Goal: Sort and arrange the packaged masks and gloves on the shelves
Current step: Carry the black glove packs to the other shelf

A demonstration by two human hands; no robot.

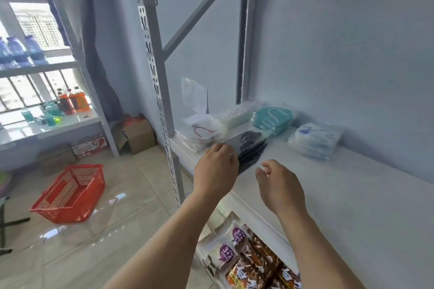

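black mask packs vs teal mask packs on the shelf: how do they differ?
The black mask packs sit at the shelf's front edge with the left hand on them; the teal mask packs lie untouched by the back wall. Black reads dark and flat, teal bulkier. Both are stacked in clear plastic.

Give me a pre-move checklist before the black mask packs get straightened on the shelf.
1. Left hand on the black mask packs: ok, fingers on their near-left edge.
2. Right hand free: ok, loosely curled, holding nothing.
3. Bare shelf to the right: ok.
4. Teal mask packs clear of the black stack: cannot tell, edges look close.
5. Blue mask packs out of the way: ok, apart at right.
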